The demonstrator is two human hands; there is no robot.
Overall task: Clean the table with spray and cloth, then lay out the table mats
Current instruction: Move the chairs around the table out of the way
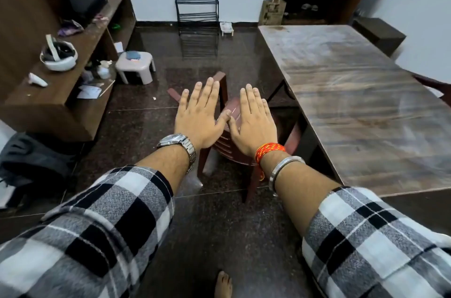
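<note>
head view: one camera only, looking down past my arms
left hand (199, 113): flat, palm down, fingers straight and slightly spread, nothing in it
right hand (253, 119): same pose, flat and wide, fingers straight and close together, nothing in it
hands together: side by side in mid-air, thumbs just beside each other; contact, cannot tell
table (353, 102): to my right, long wooden top with pale streaky marks across it; both hands are left of its edge, apart from it
chair (228, 148): reddish brown, on the floor below my hands, next to the table's near left edge
watch (179, 144): metal, on my left wrist
thread (268, 151): orange, on my right wrist
bangle (285, 168): steel, just behind the thread
sleeves (109, 219): black, white and grey check, pushed up on both forearms
stool (136, 65): pale plastic, far left of the chair, with a blue item on top that I cannot identify
cabinet (61, 95): dark wood, left side, cluttered; a white rounded object sits on top
rack (197, 14): black wire, against the far wall
paper bag (272, 12): brown, by the wall beyond the table's far end
foot (223, 284): bare, bottom edge of frame, on the dark tiled floor
</note>
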